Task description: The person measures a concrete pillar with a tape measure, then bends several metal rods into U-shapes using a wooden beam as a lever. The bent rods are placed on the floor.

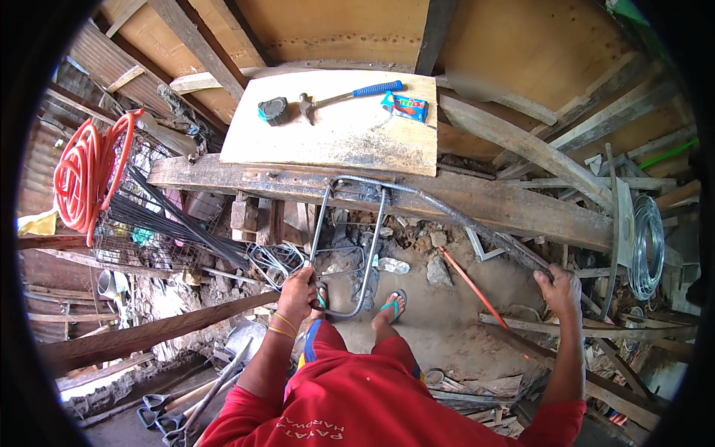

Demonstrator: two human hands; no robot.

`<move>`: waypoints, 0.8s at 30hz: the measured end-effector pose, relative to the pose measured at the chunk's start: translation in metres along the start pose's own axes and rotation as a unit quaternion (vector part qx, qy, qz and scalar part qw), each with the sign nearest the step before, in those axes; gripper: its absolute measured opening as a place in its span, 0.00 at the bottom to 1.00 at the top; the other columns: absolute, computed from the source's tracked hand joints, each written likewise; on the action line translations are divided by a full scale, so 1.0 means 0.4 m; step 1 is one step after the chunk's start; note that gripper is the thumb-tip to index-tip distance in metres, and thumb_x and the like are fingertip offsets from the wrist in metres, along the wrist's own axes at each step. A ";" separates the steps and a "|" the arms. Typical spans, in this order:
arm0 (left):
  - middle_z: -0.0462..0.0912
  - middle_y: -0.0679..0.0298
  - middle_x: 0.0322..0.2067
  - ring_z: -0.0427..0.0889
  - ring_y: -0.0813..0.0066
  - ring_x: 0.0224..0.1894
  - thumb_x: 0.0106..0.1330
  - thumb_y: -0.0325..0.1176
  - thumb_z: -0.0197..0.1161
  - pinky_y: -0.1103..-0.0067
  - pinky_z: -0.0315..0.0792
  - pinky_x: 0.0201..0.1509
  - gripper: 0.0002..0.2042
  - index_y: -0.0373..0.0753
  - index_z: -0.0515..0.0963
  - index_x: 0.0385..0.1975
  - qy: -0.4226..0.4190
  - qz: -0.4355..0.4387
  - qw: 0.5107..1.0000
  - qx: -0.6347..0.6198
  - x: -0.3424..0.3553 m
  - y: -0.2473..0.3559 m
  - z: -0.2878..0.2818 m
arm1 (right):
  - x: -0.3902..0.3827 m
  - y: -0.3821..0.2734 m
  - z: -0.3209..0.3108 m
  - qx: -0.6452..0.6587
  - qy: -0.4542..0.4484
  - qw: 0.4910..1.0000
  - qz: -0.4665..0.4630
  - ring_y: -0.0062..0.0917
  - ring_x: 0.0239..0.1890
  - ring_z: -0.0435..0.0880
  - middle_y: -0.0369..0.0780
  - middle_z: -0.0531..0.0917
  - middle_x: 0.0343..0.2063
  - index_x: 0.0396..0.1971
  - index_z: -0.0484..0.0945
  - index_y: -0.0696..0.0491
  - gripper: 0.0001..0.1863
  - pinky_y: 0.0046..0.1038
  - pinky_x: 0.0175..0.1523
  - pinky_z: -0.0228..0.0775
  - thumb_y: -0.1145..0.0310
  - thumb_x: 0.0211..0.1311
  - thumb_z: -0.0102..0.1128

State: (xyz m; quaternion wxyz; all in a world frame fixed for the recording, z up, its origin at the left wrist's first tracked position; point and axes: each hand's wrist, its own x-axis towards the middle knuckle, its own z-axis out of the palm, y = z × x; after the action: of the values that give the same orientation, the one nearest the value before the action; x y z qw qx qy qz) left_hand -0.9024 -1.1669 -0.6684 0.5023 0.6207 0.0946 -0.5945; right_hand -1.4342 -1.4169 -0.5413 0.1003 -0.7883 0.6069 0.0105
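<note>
A thin steel rod bent into a rectangular loop [366, 268] hangs off the near edge of a thick wooden beam [514, 211], its top against the beam. My left hand [298, 293] is closed around the loop's lower left corner. Out to the right, my right hand [560, 290] grips the near end of a long dark metal bar [480, 223]. That bar slants up and left to the rod's bend at the beam. Beyond the loop, a pale board [328, 145] on the beam carries a claw hammer [370, 90], a tape measure [274, 111] and a blue packet [408, 106].
At the left hangs a coiled orange hose [78, 179] above dark bars [182, 220]. Bent rods [274, 262] lie beside my left hand. A wire coil [646, 249] hangs far right. Shovels [167, 417] stand lower left; an orange rod [477, 290] slants over the dirt floor.
</note>
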 end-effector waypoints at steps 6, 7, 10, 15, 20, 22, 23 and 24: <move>0.60 0.75 0.12 0.56 0.80 0.12 0.77 0.50 0.54 0.76 0.54 0.19 0.19 0.50 0.66 0.23 0.005 -0.013 1.000 0.004 0.014 -0.005 -0.013 | 0.067 -0.007 0.001 -0.026 -0.016 0.999 -0.041 0.57 0.33 0.81 0.55 0.81 0.25 0.30 0.80 0.56 0.27 0.50 0.37 0.71 0.42 0.63 0.63; 0.60 0.75 0.12 0.56 0.80 0.12 0.77 0.50 0.54 0.76 0.54 0.19 0.19 0.50 0.66 0.23 0.001 -0.010 1.000 0.002 0.014 -0.005 -0.013 | 0.091 -0.012 -0.004 -0.039 -0.026 0.998 -0.047 0.57 0.34 0.81 0.56 0.82 0.26 0.30 0.80 0.56 0.27 0.51 0.39 0.72 0.41 0.63 0.62; 0.60 0.74 0.12 0.57 0.80 0.12 0.78 0.50 0.53 0.76 0.54 0.19 0.19 0.50 0.65 0.23 -0.003 -0.007 1.000 0.011 0.011 -0.002 -0.012 | 0.175 -0.037 -0.021 -0.031 -0.034 0.995 -0.086 0.57 0.35 0.82 0.56 0.83 0.26 0.29 0.81 0.55 0.28 0.52 0.41 0.73 0.41 0.64 0.60; 0.61 0.75 0.13 0.56 0.81 0.12 0.78 0.47 0.54 0.77 0.53 0.18 0.18 0.48 0.67 0.23 0.019 0.015 1.000 -0.003 0.000 0.001 -0.002 | 0.291 -0.082 -0.039 -0.024 -0.054 0.991 -0.122 0.57 0.33 0.82 0.55 0.82 0.25 0.25 0.80 0.56 0.28 0.52 0.39 0.73 0.41 0.64 0.61; 0.61 0.76 0.14 0.54 0.85 0.12 0.78 0.43 0.55 0.81 0.48 0.16 0.16 0.45 0.71 0.25 0.028 0.011 0.998 -0.046 -0.004 0.001 0.004 | 0.309 -0.101 -0.035 -0.031 -0.059 0.990 -0.120 0.57 0.33 0.82 0.56 0.81 0.23 0.24 0.80 0.57 0.30 0.51 0.39 0.73 0.40 0.63 0.62; 0.61 0.76 0.14 0.54 0.85 0.12 0.79 0.43 0.55 0.81 0.48 0.16 0.17 0.44 0.71 0.25 0.019 0.007 0.999 -0.047 -0.005 0.004 0.004 | 0.297 -0.103 -0.032 -0.032 -0.067 0.990 -0.122 0.57 0.32 0.82 0.57 0.81 0.23 0.24 0.80 0.58 0.30 0.51 0.39 0.73 0.41 0.63 0.62; 0.61 0.76 0.14 0.54 0.85 0.12 0.79 0.43 0.55 0.81 0.48 0.15 0.17 0.43 0.71 0.25 0.020 0.005 0.999 -0.044 -0.004 0.005 0.004 | 0.290 -0.105 -0.030 -0.021 -0.079 0.991 -0.109 0.57 0.32 0.82 0.57 0.81 0.24 0.25 0.81 0.58 0.29 0.50 0.39 0.73 0.42 0.63 0.62; 0.61 0.76 0.14 0.54 0.85 0.12 0.79 0.43 0.55 0.81 0.48 0.15 0.17 0.43 0.71 0.25 0.020 0.003 0.999 -0.042 -0.005 0.006 0.004 | 0.282 -0.106 -0.028 -0.010 -0.091 0.991 -0.095 0.57 0.32 0.82 0.57 0.81 0.24 0.26 0.81 0.59 0.29 0.50 0.39 0.73 0.42 0.64 0.62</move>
State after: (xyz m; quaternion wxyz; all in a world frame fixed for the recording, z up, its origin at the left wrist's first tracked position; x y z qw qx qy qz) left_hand -0.9023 -1.1685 -0.6650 0.5279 0.6109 0.1277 -0.5761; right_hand -1.3649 -1.5161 -0.5398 0.1479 -0.8393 0.5172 0.0784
